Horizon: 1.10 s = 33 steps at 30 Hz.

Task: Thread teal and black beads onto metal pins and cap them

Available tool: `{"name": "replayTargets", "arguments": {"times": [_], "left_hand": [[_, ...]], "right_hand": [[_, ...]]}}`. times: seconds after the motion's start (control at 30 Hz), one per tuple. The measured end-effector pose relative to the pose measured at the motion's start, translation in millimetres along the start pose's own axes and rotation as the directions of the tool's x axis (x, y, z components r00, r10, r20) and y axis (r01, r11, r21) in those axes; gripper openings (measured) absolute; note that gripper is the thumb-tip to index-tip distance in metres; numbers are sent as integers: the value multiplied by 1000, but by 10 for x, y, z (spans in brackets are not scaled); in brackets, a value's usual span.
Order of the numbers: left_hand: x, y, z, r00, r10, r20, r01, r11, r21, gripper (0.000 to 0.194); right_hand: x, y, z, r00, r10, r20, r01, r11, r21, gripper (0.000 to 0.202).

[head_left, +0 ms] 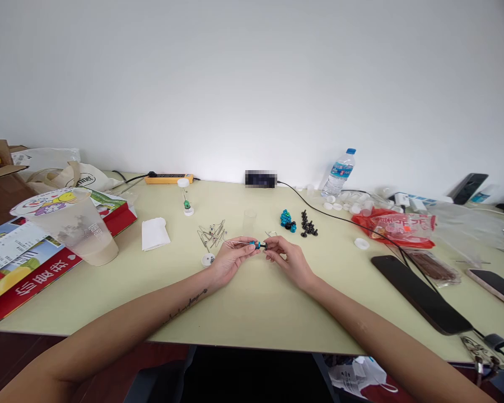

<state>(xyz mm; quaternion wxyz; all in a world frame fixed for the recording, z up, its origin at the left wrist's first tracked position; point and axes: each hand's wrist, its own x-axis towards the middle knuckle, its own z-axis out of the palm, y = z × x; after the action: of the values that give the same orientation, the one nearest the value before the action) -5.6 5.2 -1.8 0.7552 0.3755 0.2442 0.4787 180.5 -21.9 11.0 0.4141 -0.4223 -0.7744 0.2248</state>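
Near the middle of the table, my left hand [234,260] pinches a small blue piece [256,245] with thin metal wires running back over the fingers. My right hand [289,258] is closed on a small black part [264,246] that meets the blue piece end to end. Just behind the hands stands a clear plastic cylinder [250,222]. Bent metal wires [212,233] lie left of it, above a white cap [208,259] holding tiny bits. Blue pieces [286,220] and black pieces [308,225] are heaped to the right.
At the left are a drink cup [88,229], a red box [59,274] and white tissue [155,234]. A green assembly [187,205] stands behind. At the right are a water bottle [340,172], white caps [344,202], a red packet [395,226] and a black phone-like object [420,292].
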Motion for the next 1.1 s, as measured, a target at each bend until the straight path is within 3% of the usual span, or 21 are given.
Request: {"name": "replayTargets", "arguments": {"times": [0.5,1.1], "left_hand": [[-8,25,24,1000,-7,-10,7,1000,9,26],[5,-1,-4,1000,11,14,-11,1000,18,27]], "right_hand": [[1,-66,-34,998,57,27,-57,998,0,26],[-1,-96,-53,999,33,8,-33,999,-8,32]]}}
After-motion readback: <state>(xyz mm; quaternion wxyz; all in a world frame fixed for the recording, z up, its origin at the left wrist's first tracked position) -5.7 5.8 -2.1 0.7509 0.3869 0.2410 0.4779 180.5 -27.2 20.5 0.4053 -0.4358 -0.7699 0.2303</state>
